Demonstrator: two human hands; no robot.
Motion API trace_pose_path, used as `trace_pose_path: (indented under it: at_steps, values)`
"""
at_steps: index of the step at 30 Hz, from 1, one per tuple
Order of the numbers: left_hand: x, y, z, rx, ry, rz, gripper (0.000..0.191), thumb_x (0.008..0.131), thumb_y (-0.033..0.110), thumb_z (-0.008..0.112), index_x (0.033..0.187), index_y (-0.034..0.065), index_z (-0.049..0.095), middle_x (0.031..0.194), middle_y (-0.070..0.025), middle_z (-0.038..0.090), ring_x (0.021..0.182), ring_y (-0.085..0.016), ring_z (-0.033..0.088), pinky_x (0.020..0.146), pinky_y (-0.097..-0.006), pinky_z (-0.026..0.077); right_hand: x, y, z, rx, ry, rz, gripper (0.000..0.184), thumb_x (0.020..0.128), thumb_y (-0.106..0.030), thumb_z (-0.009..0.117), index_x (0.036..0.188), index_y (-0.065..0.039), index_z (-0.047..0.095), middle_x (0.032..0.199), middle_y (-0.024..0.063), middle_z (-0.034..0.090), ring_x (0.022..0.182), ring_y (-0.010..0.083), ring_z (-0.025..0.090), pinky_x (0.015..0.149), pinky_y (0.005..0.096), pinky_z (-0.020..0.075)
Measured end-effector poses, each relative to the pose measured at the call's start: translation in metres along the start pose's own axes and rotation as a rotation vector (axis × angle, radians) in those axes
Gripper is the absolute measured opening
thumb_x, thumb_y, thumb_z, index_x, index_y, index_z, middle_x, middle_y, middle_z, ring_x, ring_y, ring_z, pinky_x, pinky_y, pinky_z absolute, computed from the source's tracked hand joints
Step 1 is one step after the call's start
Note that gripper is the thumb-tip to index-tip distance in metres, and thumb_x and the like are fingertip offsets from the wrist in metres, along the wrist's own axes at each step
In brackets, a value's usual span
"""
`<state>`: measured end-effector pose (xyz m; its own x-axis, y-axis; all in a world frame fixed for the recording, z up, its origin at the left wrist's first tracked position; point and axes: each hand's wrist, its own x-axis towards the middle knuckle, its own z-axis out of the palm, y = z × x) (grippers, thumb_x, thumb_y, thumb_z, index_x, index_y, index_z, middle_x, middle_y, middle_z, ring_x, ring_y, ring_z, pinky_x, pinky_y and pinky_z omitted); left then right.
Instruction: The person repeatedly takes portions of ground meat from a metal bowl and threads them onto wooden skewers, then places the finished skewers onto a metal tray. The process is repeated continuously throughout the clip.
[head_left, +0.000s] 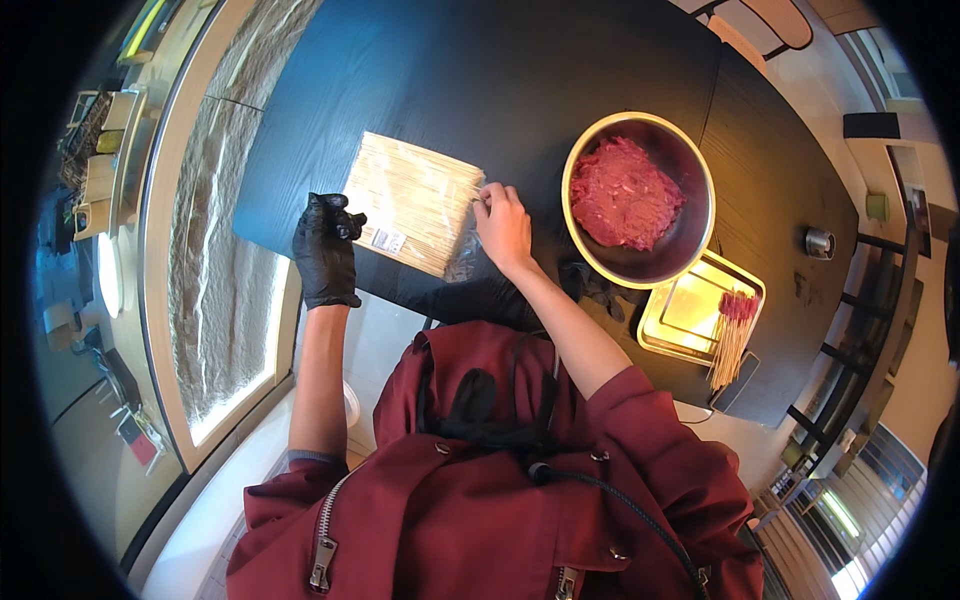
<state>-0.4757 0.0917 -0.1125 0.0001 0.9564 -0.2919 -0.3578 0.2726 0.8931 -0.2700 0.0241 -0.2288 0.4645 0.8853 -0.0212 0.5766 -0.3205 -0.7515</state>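
Observation:
A clear plastic pack of bamboo skewers (416, 199) lies flat on the black wood-grain table (510, 67), with a small label near its front left corner. My right hand (506, 225) is bare, and its fingertips pinch the crinkled plastic at the pack's right end. Beside the pack's left edge is my left hand (326, 251) in a black glove, fingers curled in, with nothing visible in them. To the right stands a round metal bowl (701, 247) holding a mass of raw minced meat (622, 195).
Below the bowl, a rectangular metal tray (667, 315) carries several skewers (727, 352) tipped with meat, their sticks jutting past its rim. A dark crumpled glove (596, 289) lies near my right forearm. A small metal container (819, 244) stands at the far right. A stone-look panel (217, 247) borders the left.

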Motion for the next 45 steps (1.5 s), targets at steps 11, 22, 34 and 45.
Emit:
trace_pose_path:
  at_steps: [11,22,34,45]
  values:
    - [0.012,-0.011,0.004,-0.049,-0.155,-0.038,0.031,0.098,0.028,0.054,0.094,0.0000,0.065,0.070,-0.0054,0.057,0.062,-0.015,0.051,0.072,-0.0353,0.049,0.010,0.003,0.002,-0.029,0.040,-0.018,0.006,0.081,-0.008,0.064,0.085,-0.003,0.062,0.082,0.0122,0.061,0.073,0.0303,0.064,0.066,0.0398,0.0512]
    - [0.018,-0.015,0.031,0.078,-0.325,0.003,0.028,0.096,0.022,0.055,0.110,-0.0017,0.061,0.076,-0.0036,0.056,0.075,-0.015,0.055,0.082,-0.0366,0.049,-0.058,-0.017,-0.063,0.445,0.229,0.191,0.005,0.081,-0.005,0.065,0.084,-0.002,0.063,0.076,0.0101,0.063,0.068,0.0188,0.063,0.064,0.0315,0.0497]
    - [0.002,-0.066,0.181,1.119,-0.733,0.762,0.014,0.079,0.005,0.065,0.089,0.0099,0.072,0.085,-0.0117,0.067,0.079,-0.027,0.064,0.075,-0.0369,0.050,-0.186,0.048,-0.266,0.718,0.331,0.465,0.008,0.087,0.006,0.055,0.086,-0.001,0.053,0.093,0.0150,0.067,0.081,0.0165,0.065,0.074,0.0272,0.0534]
    - [0.037,-0.195,0.251,2.093,-0.677,1.445,0.013,0.078,0.013,0.052,0.082,0.0091,0.064,0.084,-0.0104,0.060,0.084,-0.025,0.055,0.067,-0.0387,0.042,-0.205,0.090,-0.344,0.908,0.365,0.275,0.012,0.082,0.011,0.053,0.085,-0.001,0.051,0.081,0.0109,0.065,0.071,0.0130,0.061,0.069,0.0246,0.0504]
